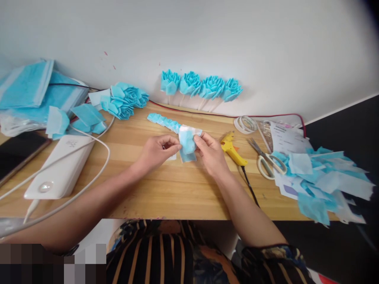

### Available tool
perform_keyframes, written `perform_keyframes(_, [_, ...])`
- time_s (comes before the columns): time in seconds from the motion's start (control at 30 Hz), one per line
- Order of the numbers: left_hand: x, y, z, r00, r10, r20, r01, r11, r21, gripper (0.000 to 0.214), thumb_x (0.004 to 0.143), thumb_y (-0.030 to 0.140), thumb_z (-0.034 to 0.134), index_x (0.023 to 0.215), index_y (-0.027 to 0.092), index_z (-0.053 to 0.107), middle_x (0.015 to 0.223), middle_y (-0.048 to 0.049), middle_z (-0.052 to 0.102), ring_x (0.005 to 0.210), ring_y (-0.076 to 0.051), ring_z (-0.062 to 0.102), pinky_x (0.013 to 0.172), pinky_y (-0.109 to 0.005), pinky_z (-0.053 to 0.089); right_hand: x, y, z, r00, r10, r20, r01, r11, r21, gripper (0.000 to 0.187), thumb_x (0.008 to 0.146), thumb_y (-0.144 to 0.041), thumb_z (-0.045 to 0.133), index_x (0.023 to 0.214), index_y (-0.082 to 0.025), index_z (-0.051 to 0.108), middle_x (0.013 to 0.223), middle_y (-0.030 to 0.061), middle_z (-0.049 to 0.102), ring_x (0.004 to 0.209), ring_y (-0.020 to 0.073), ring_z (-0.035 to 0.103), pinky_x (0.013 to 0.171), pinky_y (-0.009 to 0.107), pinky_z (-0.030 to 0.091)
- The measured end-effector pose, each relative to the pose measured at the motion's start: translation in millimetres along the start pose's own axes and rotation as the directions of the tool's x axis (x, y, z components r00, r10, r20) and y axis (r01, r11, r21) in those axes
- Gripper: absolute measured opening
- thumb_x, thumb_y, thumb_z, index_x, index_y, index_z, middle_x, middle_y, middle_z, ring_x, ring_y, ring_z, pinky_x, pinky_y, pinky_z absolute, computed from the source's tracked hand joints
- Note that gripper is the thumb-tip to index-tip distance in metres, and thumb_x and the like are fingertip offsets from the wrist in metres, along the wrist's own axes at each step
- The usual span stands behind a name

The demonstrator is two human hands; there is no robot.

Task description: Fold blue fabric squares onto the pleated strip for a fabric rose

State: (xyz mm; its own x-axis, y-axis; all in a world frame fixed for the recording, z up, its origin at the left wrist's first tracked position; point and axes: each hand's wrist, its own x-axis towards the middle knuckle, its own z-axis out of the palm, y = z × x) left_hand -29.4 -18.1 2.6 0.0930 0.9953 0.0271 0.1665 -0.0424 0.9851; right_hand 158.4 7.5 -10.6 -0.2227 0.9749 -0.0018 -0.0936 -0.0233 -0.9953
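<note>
Between my two hands is a small piece of blue-and-white mask fabric (pixel 187 144), with a pale upper edge and a blue middle. My left hand (pixel 158 152) pinches its left edge with thumb and fingertips. On the other side, my right hand (pixel 211 154) grips the upper right part, thumb on top. Just behind the piece lies a row of small folded blue petals (pixel 164 122). A bit of white material (pixel 171 157) shows partly beneath my left fingers. To the right rest a yellow glue gun (pixel 233 149) and white-handled scissors (pixel 268 159).
Several blue fabric flowers on sticks (pixel 191 85) lean against the wall; more flowers (pixel 126 100) lie left of them. Face masks (pixel 25 88), a phone (pixel 22 152) and a cabled power bank (pixel 59 167) occupy the left. Fabric scraps (pixel 322 177) and a tape roll (pixel 245 124) are right.
</note>
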Motion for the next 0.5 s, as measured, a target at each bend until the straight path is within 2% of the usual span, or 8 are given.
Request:
perform_keyframes(0.23, [0,4,-2.2,1.000,-0.021,0.012,0.021,1.000,0.002,0.019,0.078,0.035,0.066,0.070,0.018,0.064,0.064,0.0017,0.059,0.059,-0.010,0.046,0.054,-0.024,0.034,2,-1,1,0.998,-0.031,-0.048,0.028,0.998,-0.047,0.029,0.083,-0.053,0.071,0.085,-0.024,0.066,0.076,-0.0017,0.066,0.071,0.0136,0.061,0.071,0.029,0.054])
perform_keyframes(0.5, [-2,11,-3.4,1.000,-0.023,-0.007,0.023,1.000,-0.005,0.019,0.079,0.035,0.064,0.072,0.017,0.061,0.065,0.0023,0.056,0.059,-0.010,0.044,0.054,-0.024,0.034,2,-1,1,0.999,-0.031,-0.041,0.030,0.999,-0.020,0.028,0.083,-0.052,0.072,0.087,-0.025,0.068,0.077,-0.0015,0.068,0.069,0.0145,0.063,0.070,0.031,0.056])
